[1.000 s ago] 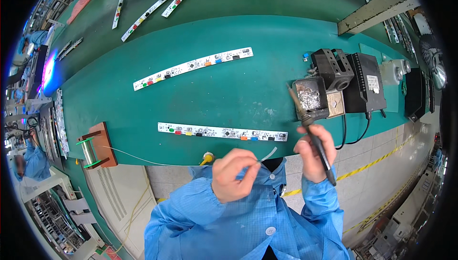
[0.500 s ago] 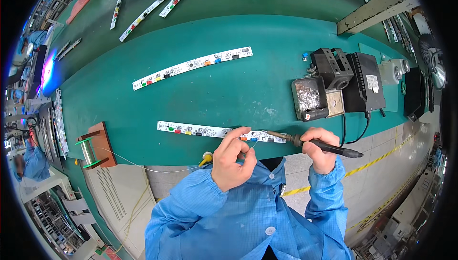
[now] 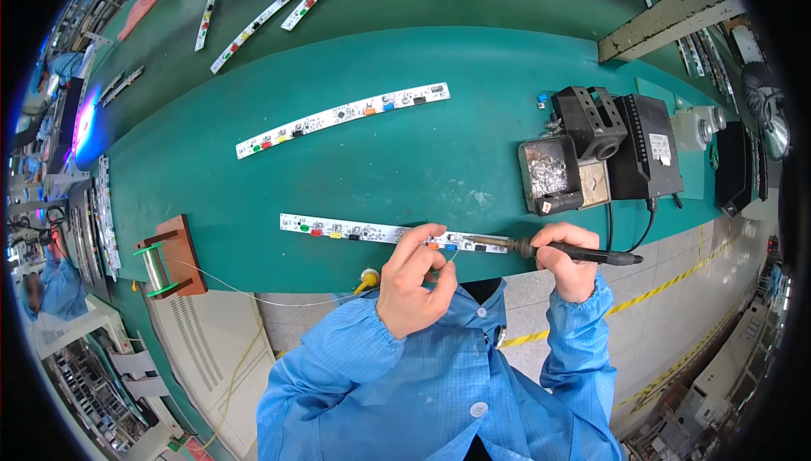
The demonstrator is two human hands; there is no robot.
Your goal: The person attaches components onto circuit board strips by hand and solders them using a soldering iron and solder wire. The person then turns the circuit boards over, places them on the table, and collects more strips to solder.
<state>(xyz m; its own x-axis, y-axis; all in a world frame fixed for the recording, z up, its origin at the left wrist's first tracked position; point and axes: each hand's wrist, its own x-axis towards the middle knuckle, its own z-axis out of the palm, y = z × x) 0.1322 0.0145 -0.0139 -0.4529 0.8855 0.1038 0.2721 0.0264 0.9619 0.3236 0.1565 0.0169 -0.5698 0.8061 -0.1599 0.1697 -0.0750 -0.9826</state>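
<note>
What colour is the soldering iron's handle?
Black, seen in the head view: the soldering iron is held in the right hand.

Bright, even overhead light, soft shadows; sharp centre; fisheye bends edges into a black rim.

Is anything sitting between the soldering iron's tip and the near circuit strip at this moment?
Nothing visible does. The soldering iron in the right hand lies with its tip at the circuit strip, beside the left hand pinching solder wire.
</note>
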